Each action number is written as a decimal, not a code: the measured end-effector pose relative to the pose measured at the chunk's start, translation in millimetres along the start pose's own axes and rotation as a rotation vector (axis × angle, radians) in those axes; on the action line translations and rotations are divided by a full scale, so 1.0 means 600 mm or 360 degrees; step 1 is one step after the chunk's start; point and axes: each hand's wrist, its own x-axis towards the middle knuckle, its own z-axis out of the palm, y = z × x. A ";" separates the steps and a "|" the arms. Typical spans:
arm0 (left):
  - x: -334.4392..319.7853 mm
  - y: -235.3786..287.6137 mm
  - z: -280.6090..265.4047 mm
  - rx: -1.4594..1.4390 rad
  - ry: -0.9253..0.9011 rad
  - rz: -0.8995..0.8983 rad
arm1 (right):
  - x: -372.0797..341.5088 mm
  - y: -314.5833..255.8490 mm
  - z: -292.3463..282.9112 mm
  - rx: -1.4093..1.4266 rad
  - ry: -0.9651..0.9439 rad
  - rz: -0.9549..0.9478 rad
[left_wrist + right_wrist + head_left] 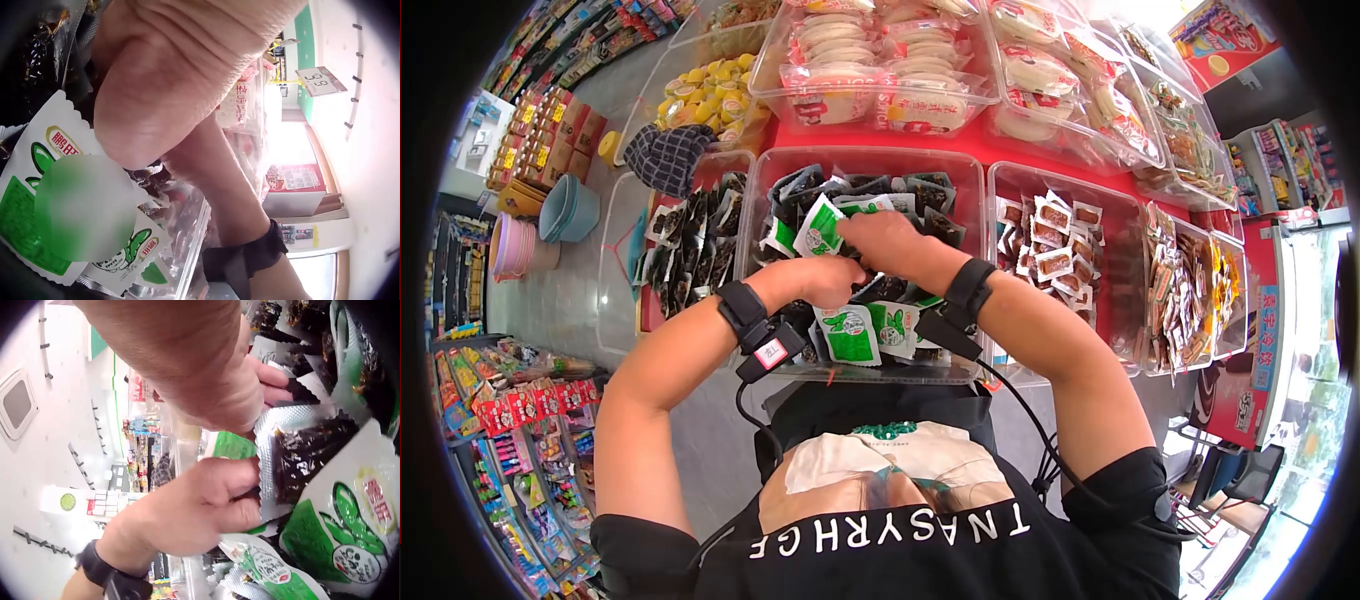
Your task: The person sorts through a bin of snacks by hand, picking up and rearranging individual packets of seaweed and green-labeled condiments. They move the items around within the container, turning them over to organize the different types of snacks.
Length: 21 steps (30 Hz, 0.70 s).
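Note:
A clear plastic bin [750,190] in front of me holds many small snack packets, some dark, some white and green. My left hand [830,281] is low among them. In the right wrist view that left hand [194,506] pinches the silver edge of a dark-filled snack packet [306,453] between finger and thumb. My right hand [890,243] reaches in from the other side, its fingers at the edge of a green-and-white packet [820,228]; I cannot tell whether it grips it. More green-and-white packets [848,335] lie at the near side of the bin.
Left of the bin is another bin of dark packets [692,245], with a checkered cloth [668,160] at its far end. To the right, bins hold brown packets [1055,240]. Behind stand raised bins of bagged pale snacks [835,60] and yellow-lidded cups [710,92].

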 end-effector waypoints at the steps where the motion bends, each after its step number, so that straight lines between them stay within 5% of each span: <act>1: -0.002 0.004 -0.001 0.0005 0.0000 -0.0038 | 0.001 0.007 0.001 0.0060 -0.0129 0.0034; 7: 0.008 -0.013 0.009 -0.0104 0.0027 -0.0002 | -0.029 0.048 -0.042 -0.0159 -0.0534 0.0242; 10: 0.008 -0.011 0.006 -0.0098 0.0056 0.0046 | -0.046 0.050 -0.031 -0.0035 -0.0335 0.0263; 16: 0.012 -0.015 0.008 -0.0223 0.0123 0.0082 | -0.047 0.072 -0.027 -0.0080 -0.0537 0.0301; 19: 0.022 -0.011 -0.006 -0.0202 0.0087 0.0090 | -0.038 0.063 -0.027 -0.0290 -0.0718 0.0298; 21: 0.036 -0.025 -0.009 -0.0206 0.0033 0.0126 | -0.047 0.068 -0.027 -0.0542 -0.0507 0.0180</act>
